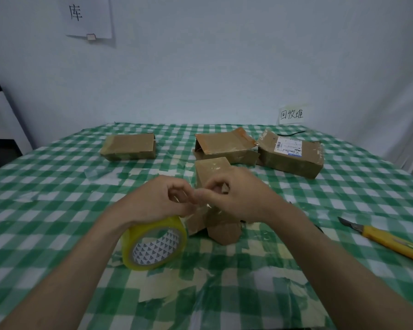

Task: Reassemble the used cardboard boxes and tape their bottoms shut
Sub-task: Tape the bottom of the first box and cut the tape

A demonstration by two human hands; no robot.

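Small cardboard box (214, 186) stands mid-table, contents not visible. Just in front of it both hands — left hand (162, 201), right hand (234, 198) — pinch a clear tape strip (202, 206). Tape roll (154, 244) lies left-front of box; three boxes (129, 146) behind.

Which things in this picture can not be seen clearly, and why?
- Strip of clear tape, head view: see-through and blurred between the left hand and right hand; its ends cannot be traced.
- Near box: both hands cover its middle.
- Label on the far right box: print too small.
- Yellow knife: handle cut off by the right edge.
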